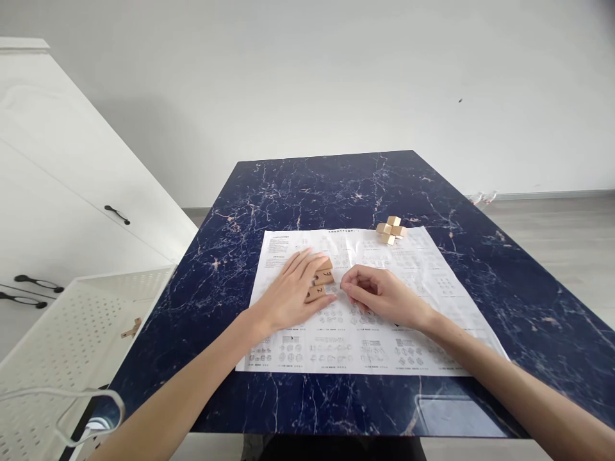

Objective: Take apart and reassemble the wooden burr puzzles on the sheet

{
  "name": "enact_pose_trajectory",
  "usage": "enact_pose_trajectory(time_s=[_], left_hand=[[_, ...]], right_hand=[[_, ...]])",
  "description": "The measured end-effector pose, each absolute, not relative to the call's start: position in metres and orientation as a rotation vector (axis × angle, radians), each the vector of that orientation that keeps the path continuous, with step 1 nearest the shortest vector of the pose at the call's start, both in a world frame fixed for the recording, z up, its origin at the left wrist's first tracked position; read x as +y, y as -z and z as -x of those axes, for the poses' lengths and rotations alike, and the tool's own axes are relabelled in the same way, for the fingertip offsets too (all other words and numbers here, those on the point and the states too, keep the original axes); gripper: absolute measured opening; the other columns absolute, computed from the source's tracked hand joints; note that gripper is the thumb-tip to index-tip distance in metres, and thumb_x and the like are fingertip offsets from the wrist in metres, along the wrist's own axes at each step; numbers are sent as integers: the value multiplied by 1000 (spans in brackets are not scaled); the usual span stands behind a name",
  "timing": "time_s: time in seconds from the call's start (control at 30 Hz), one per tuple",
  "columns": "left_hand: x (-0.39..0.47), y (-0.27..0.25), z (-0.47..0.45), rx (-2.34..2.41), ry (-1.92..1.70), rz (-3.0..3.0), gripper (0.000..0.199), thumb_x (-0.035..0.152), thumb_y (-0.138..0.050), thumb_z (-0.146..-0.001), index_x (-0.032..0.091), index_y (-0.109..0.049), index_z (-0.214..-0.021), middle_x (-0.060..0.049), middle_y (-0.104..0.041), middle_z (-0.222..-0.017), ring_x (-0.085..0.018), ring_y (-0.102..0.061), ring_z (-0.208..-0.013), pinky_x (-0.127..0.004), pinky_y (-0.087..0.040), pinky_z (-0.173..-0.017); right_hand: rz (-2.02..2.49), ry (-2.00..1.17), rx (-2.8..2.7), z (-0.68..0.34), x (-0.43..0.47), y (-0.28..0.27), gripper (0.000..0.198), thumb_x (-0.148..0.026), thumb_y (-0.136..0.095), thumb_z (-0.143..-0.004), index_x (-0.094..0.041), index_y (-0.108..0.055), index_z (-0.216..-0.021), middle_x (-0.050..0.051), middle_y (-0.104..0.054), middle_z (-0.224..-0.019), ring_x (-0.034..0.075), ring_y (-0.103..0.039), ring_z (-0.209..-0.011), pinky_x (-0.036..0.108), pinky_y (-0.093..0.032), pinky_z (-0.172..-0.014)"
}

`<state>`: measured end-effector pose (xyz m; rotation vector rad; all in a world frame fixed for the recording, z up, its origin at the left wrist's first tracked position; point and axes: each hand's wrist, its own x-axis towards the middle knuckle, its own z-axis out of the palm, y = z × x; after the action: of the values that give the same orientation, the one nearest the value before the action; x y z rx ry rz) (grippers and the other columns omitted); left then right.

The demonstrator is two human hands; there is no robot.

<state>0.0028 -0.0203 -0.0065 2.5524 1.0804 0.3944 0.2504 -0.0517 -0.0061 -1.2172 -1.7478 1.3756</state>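
Wooden puzzle pieces (316,294) marked with handwritten numbers, one of them a 2, lie side by side on a printed instruction sheet (461,320). My left hand (291,291) rests around them, its thumb along the near side and its fingers over the far side, hiding their left ends. Just to their right, my right hand (379,294) is closed, with its fingers curled toward the thumb low over the sheet. Whatever those fingers may hold is hidden. An assembled wooden interlocking puzzle (391,230) sits at the sheet's far edge.
The sheet lies on a dark blue marbled table (307,192). To the left stand a white cabinet (86,173) and a perforated white bin (72,333) with a small wooden piece (131,328) inside. A white cable (62,390) loops at the lower left.
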Motion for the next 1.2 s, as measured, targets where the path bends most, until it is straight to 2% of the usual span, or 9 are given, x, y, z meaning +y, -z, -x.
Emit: enact_pose_trajectory(time_s=[0.1, 0.17, 0.43, 0.53, 0.63, 0.73, 0.93, 1.07, 1.2], left_hand=[[-22, 7, -6, 1182, -481, -2525, 75, 69, -60, -99, 25, -39, -157, -16, -51, -157, -38, -46, -148, -59, -43, -120], [-21, 9, -6, 1297, -535, -2525, 81, 75, -63, -94, 22, -45, -152, -18, -55, -147, -40, -52, -137, -60, -47, -113], [-17, 13, -5, 1558, -523, -2587, 90, 91, -60, -82, 12, -57, -125, -20, -58, -123, -39, -58, -112, -56, -53, -95], [-17, 12, -6, 1535, -537, -2576, 79, 87, -61, -85, 14, -58, -114, -17, -63, -114, -36, -61, -105, -51, -55, -88], [-16, 10, -5, 1470, -523, -2549, 61, 79, -57, -95, 18, -60, -101, -11, -69, -97, -29, -67, -88, -41, -54, -74], [-16, 9, -4, 1478, -534, -2538, 57, 76, -55, -98, 19, -61, -93, -8, -71, -87, -24, -66, -72, -34, -47, -61], [-17, 12, -4, 1462, -685, -2559, 60, 79, -55, -96, 20, -61, -88, -8, -70, -86, -24, -68, -74, -32, -46, -59], [-18, 8, -4, 1523, -624, -2471, 60, 81, -56, -95, 21, -57, -91, -5, -70, -78, -22, -64, -62, -31, -40, -53], [-22, -2, -7, 1412, -671, -2170, 50, 71, -55, -101, 22, -55, -95, -1, -67, -73, -18, -59, -56, -31, -40, -51]], right_hand=[[1218, -1380, -1741, -250, -52, 6, 23, -45, -61, -104, -23, -65, -96, 0, -66, -76, 14, -57, -59, 31, -43, -56], [1220, -1379, -1746, -250, -52, 6, 24, -45, -61, -104, -23, -65, -95, 0, -67, -75, 14, -57, -59, 31, -43, -56], [1241, -1383, -1771, -250, -52, 3, 24, -46, -60, -104, -24, -65, -97, 0, -66, -74, 14, -57, -59, 31, -42, -55], [1237, -1384, -1768, -250, -52, 3, 25, -47, -61, -104, -23, -66, -97, 0, -67, -75, 15, -58, -60, 31, -43, -56], [1241, -1390, -1764, -250, -51, 3, 25, -47, -62, -103, -23, -65, -96, 0, -67, -75, 15, -58, -60, 31, -43, -56], [1247, -1395, -1762, -250, -51, 1, 26, -48, -62, -102, -24, -65, -95, 0, -66, -75, 15, -57, -59, 31, -42, -55], [1244, -1384, -1768, -251, -52, 3, 27, -50, -62, -102, -24, -65, -95, 0, -66, -75, 15, -58, -60, 32, -44, -57], [1241, -1387, -1765, -251, -51, 4, 27, -50, -62, -103, -24, -65, -96, 0, -66, -75, 15, -58, -60, 32, -44, -57], [1230, -1390, -1768, -251, -51, 4, 28, -51, -60, -104, -24, -64, -97, 0, -67, -77, 15, -58, -60, 32, -44, -57]])
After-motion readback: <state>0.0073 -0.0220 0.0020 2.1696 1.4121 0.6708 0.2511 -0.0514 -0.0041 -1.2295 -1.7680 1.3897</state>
